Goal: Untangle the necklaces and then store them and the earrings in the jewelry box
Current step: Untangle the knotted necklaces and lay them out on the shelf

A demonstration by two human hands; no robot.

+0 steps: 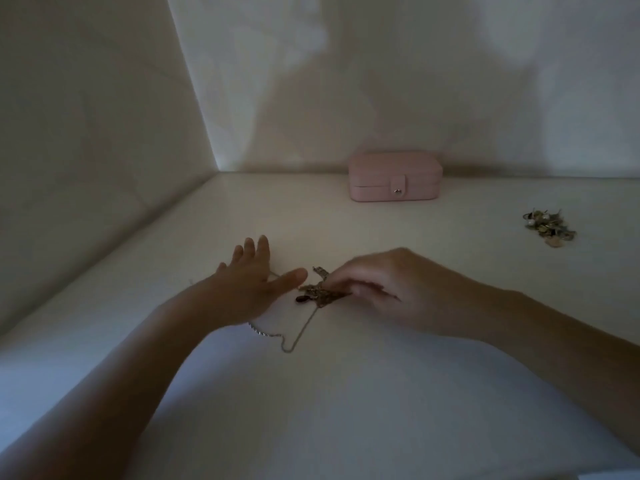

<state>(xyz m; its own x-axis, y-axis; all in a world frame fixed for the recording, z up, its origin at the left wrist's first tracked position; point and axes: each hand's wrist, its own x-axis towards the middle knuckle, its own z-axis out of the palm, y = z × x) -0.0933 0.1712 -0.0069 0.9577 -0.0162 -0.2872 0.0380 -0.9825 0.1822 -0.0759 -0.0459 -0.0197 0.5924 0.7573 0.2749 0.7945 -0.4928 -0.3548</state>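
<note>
Home-like corner: plain white walls (104, 116), white tabletop (381, 393), pink jewelry box (394, 176), earring pile (549, 226), dim light.

Dim light falls on a smooth white counter (346, 410) set into a corner, where a closed, rounded pink jewelry box (395, 181) with a snap tab stands at the far edge against the wall. A small heap of gold-toned and pearl earrings (549, 226) lies well apart to the right. A tangled clump of gold-toned necklaces (320, 294) sits near the middle, a thin silver chain (301, 332) trailing from it toward the near side.
</note>
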